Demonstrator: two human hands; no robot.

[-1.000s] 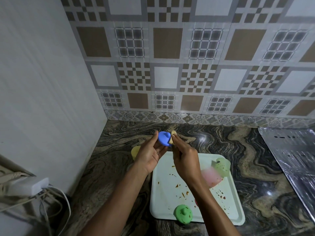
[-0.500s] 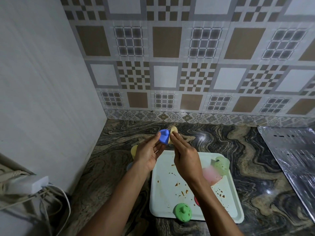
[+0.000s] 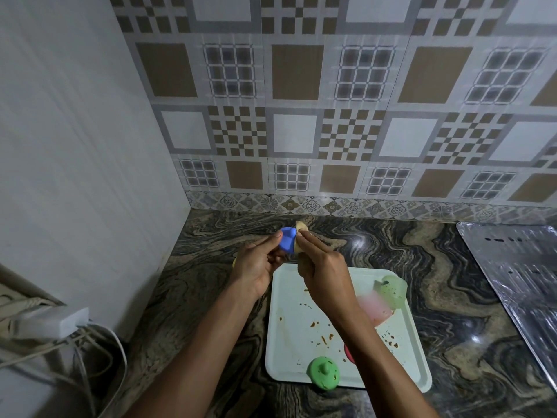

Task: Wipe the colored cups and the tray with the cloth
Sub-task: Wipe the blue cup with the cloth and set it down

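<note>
Left hand [image 3: 256, 268] grips blue cup [image 3: 287, 238]; right hand [image 3: 325, 271] largely hides cloth [image 3: 301, 227].

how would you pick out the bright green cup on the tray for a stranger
On the marbled counter lies a white tray. At its near edge sits the bright green cup; the other green cup, far right, is pale and translucent.

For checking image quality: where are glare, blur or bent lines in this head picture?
Head view: glare spots shine on the countertop and the foil sheet; head view: the pink cup and pale green cup are smeared, while the blue cup and cloth look sharp; head view: tile wall lines bow near the edges.
</note>
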